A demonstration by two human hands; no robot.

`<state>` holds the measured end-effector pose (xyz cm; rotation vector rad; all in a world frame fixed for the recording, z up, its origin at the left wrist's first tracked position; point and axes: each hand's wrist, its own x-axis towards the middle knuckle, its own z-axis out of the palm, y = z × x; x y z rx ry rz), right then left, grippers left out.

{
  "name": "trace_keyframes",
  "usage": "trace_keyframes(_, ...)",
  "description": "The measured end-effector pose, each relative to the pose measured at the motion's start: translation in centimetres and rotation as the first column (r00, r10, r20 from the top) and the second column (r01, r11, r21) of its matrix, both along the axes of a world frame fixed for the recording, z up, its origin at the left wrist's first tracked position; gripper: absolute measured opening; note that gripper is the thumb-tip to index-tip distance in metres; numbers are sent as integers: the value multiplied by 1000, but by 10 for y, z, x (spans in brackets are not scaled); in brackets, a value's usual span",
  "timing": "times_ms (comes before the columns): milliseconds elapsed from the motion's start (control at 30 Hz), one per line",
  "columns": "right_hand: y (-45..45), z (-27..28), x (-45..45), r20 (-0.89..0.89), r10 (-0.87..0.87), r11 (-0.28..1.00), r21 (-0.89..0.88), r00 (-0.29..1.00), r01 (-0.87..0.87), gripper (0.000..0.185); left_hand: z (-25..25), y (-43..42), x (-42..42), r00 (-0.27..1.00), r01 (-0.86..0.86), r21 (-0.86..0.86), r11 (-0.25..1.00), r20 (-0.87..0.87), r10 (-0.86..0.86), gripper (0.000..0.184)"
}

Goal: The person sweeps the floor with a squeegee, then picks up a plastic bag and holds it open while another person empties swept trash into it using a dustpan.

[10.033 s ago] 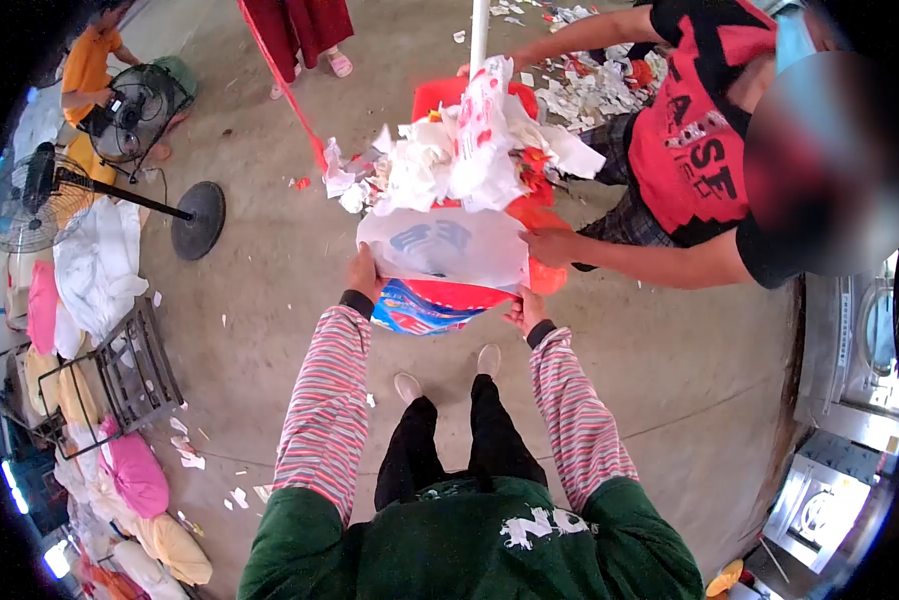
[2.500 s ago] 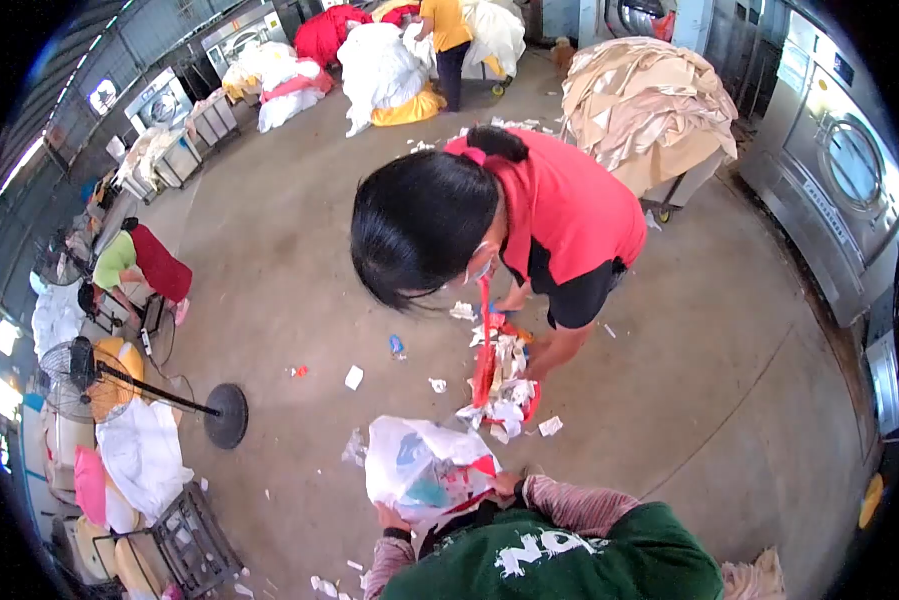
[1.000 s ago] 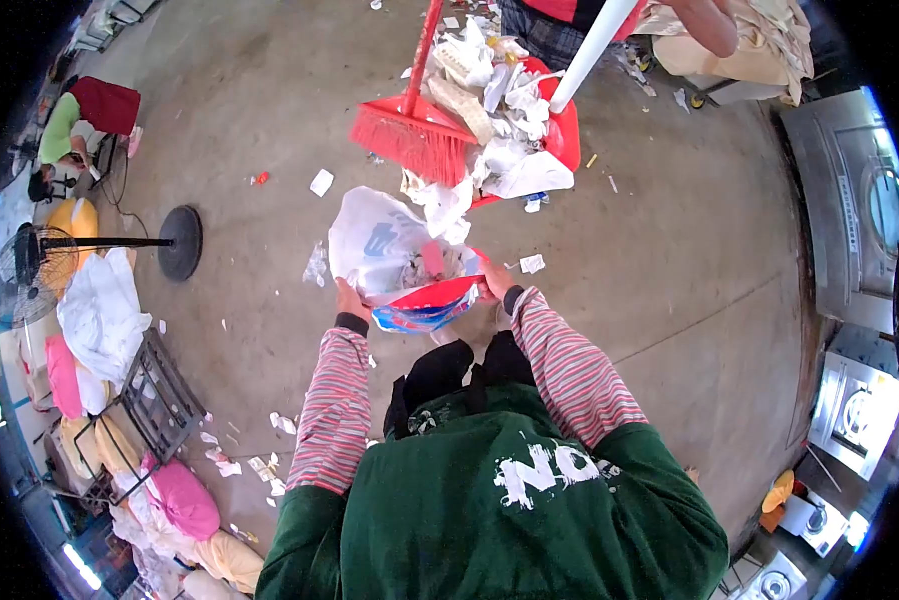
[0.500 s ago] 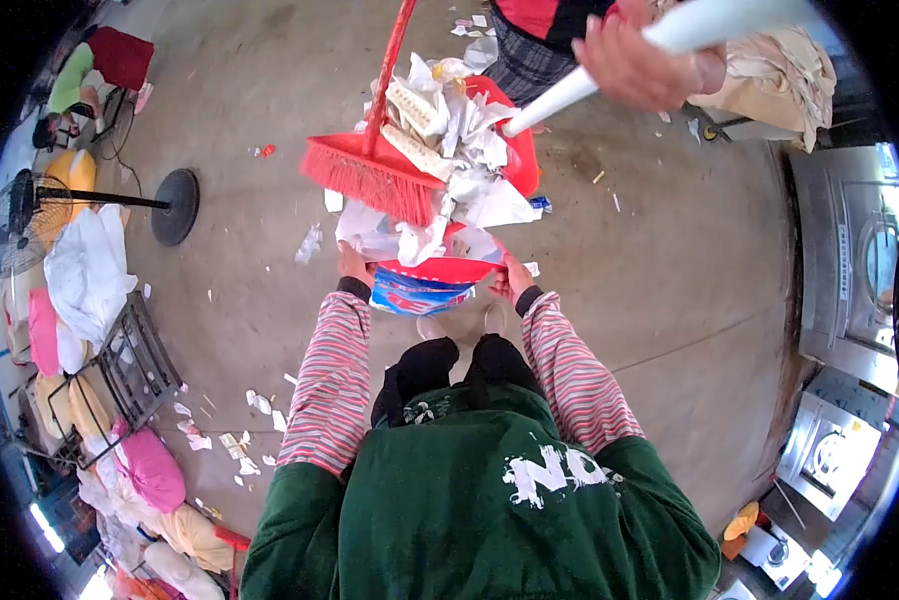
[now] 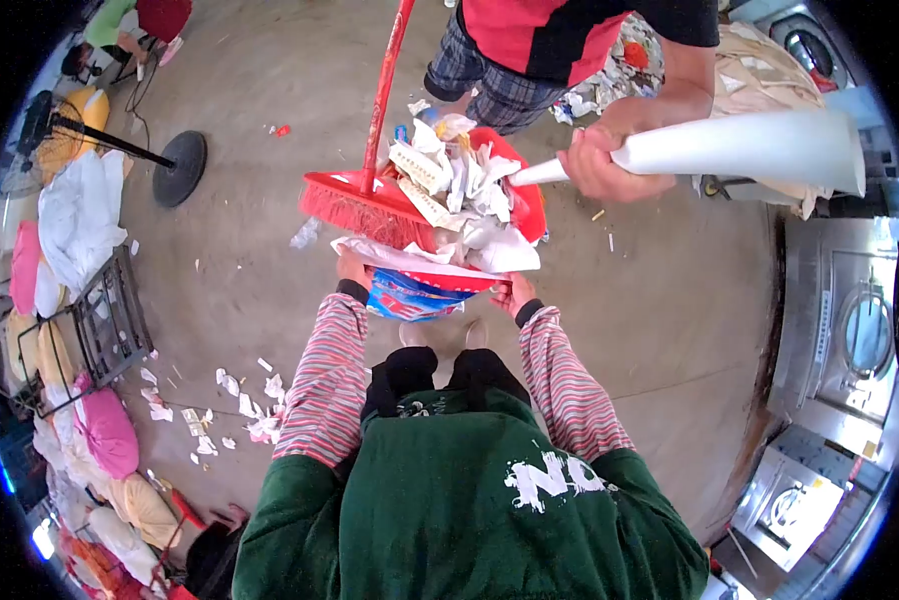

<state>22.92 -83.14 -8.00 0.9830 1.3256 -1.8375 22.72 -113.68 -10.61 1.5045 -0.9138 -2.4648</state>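
In the head view, my left hand (image 5: 353,268) is closed on the left side of the mouth of a blue, red and white plastic bag (image 5: 414,297). My right hand (image 5: 515,292) pinches the opposite side of its rim. Right above the mouth, a red dustpan (image 5: 531,207) is heaped with crumpled paper (image 5: 484,195) and pale ridged trays (image 5: 419,166). A red broom (image 5: 359,212) lies against the left of the heap, its bristles close to the bag. The bag's inside is mostly hidden by the trash.
A co-worker's hand (image 5: 609,160) grips the dustpan's white handle (image 5: 744,150). Left are a standing fan (image 5: 179,168), a metal rack (image 5: 109,315) and stuffed sacks (image 5: 106,430). Paper scraps (image 5: 254,400) litter the floor. Front-loading machines (image 5: 849,330) line the right; more trash (image 5: 619,75) lies behind the co-worker.
The dustpan and broom have tipped lower over the bag, and trash now covers more of its mouth. The co-worker has come closer into view. My hands still hold the rim.
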Motion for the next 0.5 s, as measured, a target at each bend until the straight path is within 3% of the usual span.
trace_keyframes(200, 4, 4, 0, 31, 41, 999, -8, 999, -40, 35, 5, -3, 17, 994, 105, -58, 993, -16, -106, 41)
trace_keyframes(367, 3, 16, -4, 94, -32, 999, -2, 995, 32, 27, -8, 2, 10, 998, 29, 25, 999, -57, -28, 38)
trace_keyframes(500, 4, 16, -3, 81, -15, 999, -35, 997, 18, 21, -9, 3, 11, 999, 21, -5, 1000, -37, -21, 37)
